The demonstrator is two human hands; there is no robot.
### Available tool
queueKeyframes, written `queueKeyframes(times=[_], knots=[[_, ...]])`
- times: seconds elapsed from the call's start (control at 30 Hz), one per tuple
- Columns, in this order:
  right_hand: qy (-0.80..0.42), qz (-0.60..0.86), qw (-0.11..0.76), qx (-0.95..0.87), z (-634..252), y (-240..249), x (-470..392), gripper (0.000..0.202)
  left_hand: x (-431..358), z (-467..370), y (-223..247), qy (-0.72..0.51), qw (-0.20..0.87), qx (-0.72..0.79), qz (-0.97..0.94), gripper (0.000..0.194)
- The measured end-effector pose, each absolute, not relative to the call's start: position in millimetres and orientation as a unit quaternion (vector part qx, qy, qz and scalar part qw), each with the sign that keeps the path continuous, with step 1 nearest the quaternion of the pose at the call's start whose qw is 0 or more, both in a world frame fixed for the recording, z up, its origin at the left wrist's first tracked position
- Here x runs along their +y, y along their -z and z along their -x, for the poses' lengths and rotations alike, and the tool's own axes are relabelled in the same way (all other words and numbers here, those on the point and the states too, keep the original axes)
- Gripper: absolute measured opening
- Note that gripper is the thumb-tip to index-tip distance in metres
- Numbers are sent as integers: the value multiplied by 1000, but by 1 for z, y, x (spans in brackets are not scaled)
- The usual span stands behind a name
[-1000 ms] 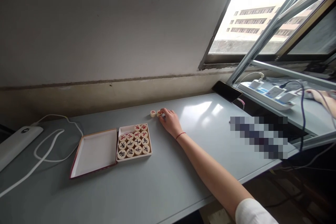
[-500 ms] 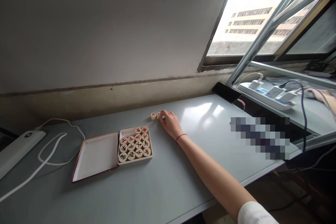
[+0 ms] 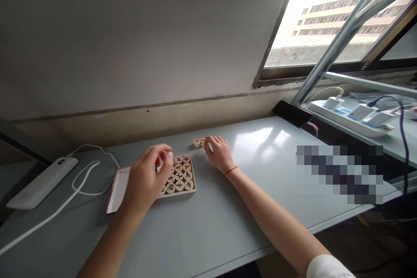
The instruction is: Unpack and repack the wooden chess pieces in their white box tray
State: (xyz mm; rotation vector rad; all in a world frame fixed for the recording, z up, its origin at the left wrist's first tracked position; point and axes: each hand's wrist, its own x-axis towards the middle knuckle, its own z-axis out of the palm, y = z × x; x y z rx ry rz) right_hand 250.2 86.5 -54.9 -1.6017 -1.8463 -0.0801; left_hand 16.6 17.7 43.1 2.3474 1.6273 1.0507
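Observation:
Near the back of the grey desk, my right hand (image 3: 219,153) has its bent fingers at a round wooden piece (image 3: 202,142); whether it grips the piece is hidden. Beside that stands another piece with red writing (image 3: 196,143). My left hand (image 3: 148,178) hovers over the left part of an open box (image 3: 194,182), its fingers curled and apart from the thumb, nothing visible between them. Rows of round pieces (image 3: 179,176) with black or red characters fill much of the box. The box's lid (image 3: 119,189) lies open to the left, partly covered by my left hand.
A white power bank-like device (image 3: 42,184) and a looping white cable (image 3: 73,195) are at the left. A black phone (image 3: 292,114) leans at the back right, near a white power strip (image 3: 355,117) on a shelf. The wall runs along the desk's back edge.
My left hand has come into view over the box. My right hand remains by the two pieces at the back. The view has shifted a little to the left.

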Motion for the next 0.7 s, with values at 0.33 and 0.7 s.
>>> queueKeyframes(times=[0.33, 0.7], knots=[[-162, 564, 319, -744, -213, 47, 60, 23, 63, -37, 12, -68, 30, 612, -787, 42], [-183, 553, 348, -735, -216, 47, 60, 20, 59, -47, 20, -168, 71, 641, -746, 19]])
